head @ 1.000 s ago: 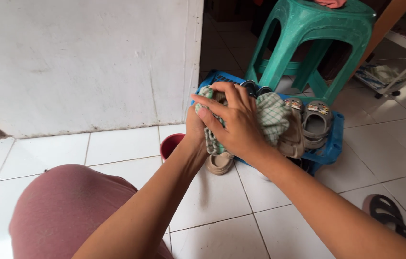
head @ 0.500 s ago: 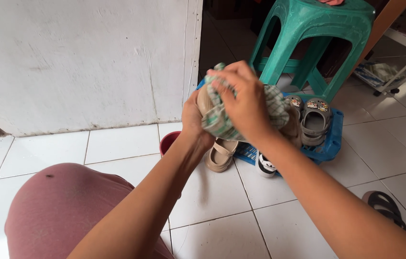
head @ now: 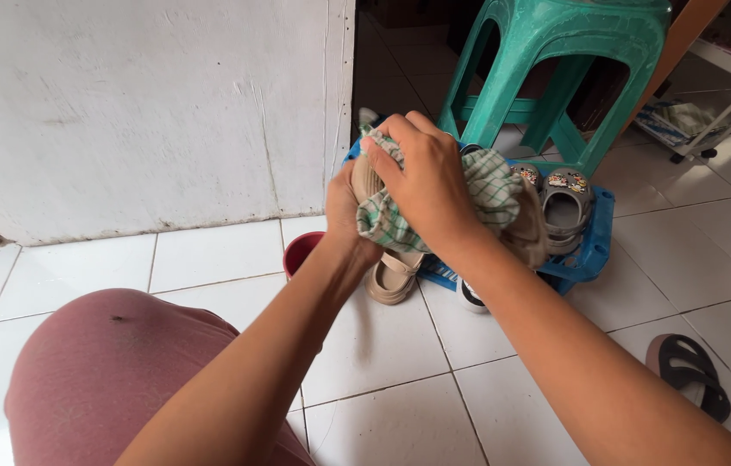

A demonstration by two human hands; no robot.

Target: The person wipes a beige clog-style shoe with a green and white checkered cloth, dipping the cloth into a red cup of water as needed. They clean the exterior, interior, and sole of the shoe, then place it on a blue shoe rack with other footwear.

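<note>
Since half a second ago, both hands are sitting a little lower and the cloth is bunched more tightly around the shoe. Nearest, a knee in pink-brown cloth (head: 115, 371) is filling the near left, and a dark sandal (head: 690, 373) is lying on the white floor tiles (head: 382, 345) at the near right. Above the tiles, the left hand (head: 344, 211) is gripping a tan shoe (head: 366, 177) from behind, with its fingers closed around it. The right hand (head: 424, 185) is pressing a green checked cloth (head: 484, 185) onto that shoe, with its fingers curled shut over the cloth. Just under the hands, a second tan shoe (head: 393, 276) is resting on the floor, beside a red cup (head: 301, 252). Behind them, a blue plastic rack (head: 591, 242) is holding small grey clogs (head: 565, 203). Farther off, a green plastic stool (head: 572, 69) is standing by the white wall (head: 141, 112).
</note>
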